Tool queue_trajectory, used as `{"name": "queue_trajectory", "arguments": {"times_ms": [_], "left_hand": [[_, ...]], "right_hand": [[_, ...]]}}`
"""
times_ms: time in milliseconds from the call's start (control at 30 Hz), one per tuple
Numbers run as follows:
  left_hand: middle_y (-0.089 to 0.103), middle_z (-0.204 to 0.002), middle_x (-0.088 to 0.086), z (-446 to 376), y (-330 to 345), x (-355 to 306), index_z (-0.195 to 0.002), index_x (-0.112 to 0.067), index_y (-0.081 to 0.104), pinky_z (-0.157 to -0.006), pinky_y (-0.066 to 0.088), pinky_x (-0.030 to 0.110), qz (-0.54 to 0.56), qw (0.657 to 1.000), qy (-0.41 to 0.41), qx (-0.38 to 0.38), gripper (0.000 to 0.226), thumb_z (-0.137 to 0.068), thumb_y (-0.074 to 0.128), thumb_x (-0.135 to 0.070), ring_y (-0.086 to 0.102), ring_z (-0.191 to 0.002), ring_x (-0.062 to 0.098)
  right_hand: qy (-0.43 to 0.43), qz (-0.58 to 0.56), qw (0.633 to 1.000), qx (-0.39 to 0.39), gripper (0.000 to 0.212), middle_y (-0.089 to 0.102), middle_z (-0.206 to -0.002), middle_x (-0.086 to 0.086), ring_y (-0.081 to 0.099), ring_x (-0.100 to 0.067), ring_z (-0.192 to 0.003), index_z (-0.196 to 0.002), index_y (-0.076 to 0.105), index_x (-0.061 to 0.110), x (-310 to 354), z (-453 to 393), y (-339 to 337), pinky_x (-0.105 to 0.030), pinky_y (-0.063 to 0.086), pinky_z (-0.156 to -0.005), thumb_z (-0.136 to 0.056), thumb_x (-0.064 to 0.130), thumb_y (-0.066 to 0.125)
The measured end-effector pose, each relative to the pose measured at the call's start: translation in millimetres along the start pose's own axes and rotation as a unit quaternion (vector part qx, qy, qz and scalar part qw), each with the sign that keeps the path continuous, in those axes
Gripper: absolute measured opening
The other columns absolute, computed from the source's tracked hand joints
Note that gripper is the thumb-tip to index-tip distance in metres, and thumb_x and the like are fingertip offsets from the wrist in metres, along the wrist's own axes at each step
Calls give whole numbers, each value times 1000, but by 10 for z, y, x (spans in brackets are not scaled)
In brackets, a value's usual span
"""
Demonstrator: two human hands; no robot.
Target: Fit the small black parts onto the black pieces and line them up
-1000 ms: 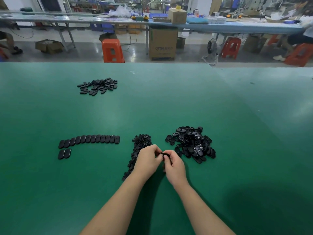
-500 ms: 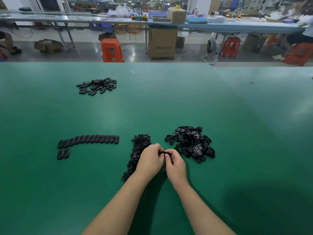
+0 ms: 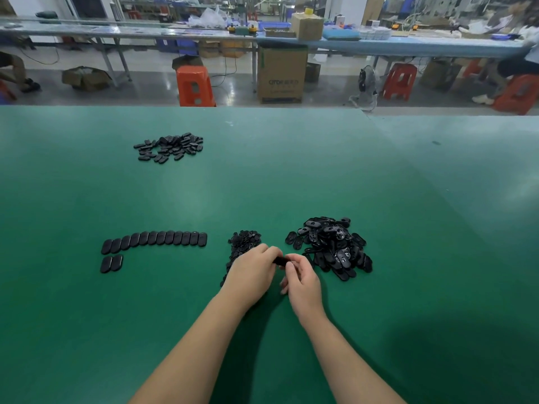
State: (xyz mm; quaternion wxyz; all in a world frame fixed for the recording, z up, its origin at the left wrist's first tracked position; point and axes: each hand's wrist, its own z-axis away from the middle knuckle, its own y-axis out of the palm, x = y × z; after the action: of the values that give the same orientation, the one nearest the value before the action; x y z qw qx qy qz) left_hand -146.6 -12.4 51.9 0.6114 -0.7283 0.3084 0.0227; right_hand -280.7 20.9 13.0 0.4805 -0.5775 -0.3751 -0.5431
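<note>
We saw a green bench point(image 3: 291, 176) carrying a far heap of black pieces point(image 3: 169, 146), a lined row point(image 3: 154, 241), small parts point(image 3: 243, 243) and a loose pile point(image 3: 332, 246).

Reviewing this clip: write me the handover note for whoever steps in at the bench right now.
Left hand and right hand both pinch one black oval plastic piece between them, just above the green table mat; whether its small part is seated is hidden.
Supplies: heap of tiny black parts beside the left hand; pile of unfitted black oval pieces to the right; a further scattered pile of black ovals far left, state unclear.
Done: a row of twelve lined-up pieces, with two more starting a second row beneath.
Left: finish the held piece, add it to the second row, then work through the pile.
</note>
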Motion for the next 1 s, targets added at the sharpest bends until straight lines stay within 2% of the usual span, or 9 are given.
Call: {"name": "queue_trajectory", "arguments": {"times_ms": [67,200,300,400,533,667,767,900,1000], "left_hand": [[64,-103,-5,34,-80,111,-114,-24,65,-71,52,36,-3,997,-48,-53,21,-93,60,-21,63,-90,21],[61,-107,-5,192,-263,589,-113,-20,66,-75,52,33,44,962,-235,-133,22,-91,65,-19,60,-86,13],[59,-108,5,408,-386,996,-110,-16,67,-83,50,39,23,917,-364,-159,22,-89,67,-21,58,-93,23],[58,-110,12,625,-462,1279,-106,-15,70,-92,41,43,-40,890,-429,-147,22,-89,68,-28,55,-101,32],[58,-114,15,787,-505,1403,-116,-13,68,-95,42,45,-53,893,-424,-137,33,-88,72,-32,55,-106,34],[63,-112,13,896,-469,1418,-118,-10,71,-90,43,45,-93,930,-329,-136,30,-90,70,-20,56,-103,33],[68,-110,17,911,-427,1413,-115,-5,74,-82,44,46,-138,938,-295,-122,27,-89,70,-14,58,-98,38],[65,-99,19,901,-443,1453,-109,-5,77,-76,41,45,-145,926,-318,-140,23,-88,70,-10,54,-91,38],[61,-102,17,902,-522,1569,-123,-13,72,-81,37,44,-167,903,-378,-116,31,-94,61,-17,51,-96,36]], "right_hand": [[3,-8,1000,-5,15,67,-77,-3,58,-10,-55,-103,62,26,10,8,-4,-23,50,-55,-102,14,53],[5,4,1000,11,14,69,-84,0,59,-4,-59,-102,63,27,6,34,-15,-23,54,-57,-103,17,53],[1,12,1000,11,14,68,-83,2,58,-2,-59,-101,64,26,13,32,-13,-22,53,-56,-103,18,53],[2,18,1000,10,14,69,-86,1,59,-2,-60,-100,65,25,14,30,-4,-22,53,-56,-103,18,54],[1,30,1000,7,14,69,-85,2,60,-2,-59,-98,65,26,4,39,-4,-22,54,-56,-103,19,54],[0,35,999,3,14,69,-84,3,60,-2,-58,-97,65,26,0,35,8,-22,53,-56,-103,19,55],[-1,41,999,3,14,69,-83,2,59,-2,-58,-96,65,26,-7,34,12,-23,54,-56,-103,19,55],[-1,53,999,4,15,69,-82,2,60,-2,-58,-95,65,27,-15,34,11,-23,53,-55,-103,20,54],[-2,56,998,3,16,70,-81,2,60,-3,-58,-93,66,26,-16,32,14,-23,53,-55,-103,19,55]]}}
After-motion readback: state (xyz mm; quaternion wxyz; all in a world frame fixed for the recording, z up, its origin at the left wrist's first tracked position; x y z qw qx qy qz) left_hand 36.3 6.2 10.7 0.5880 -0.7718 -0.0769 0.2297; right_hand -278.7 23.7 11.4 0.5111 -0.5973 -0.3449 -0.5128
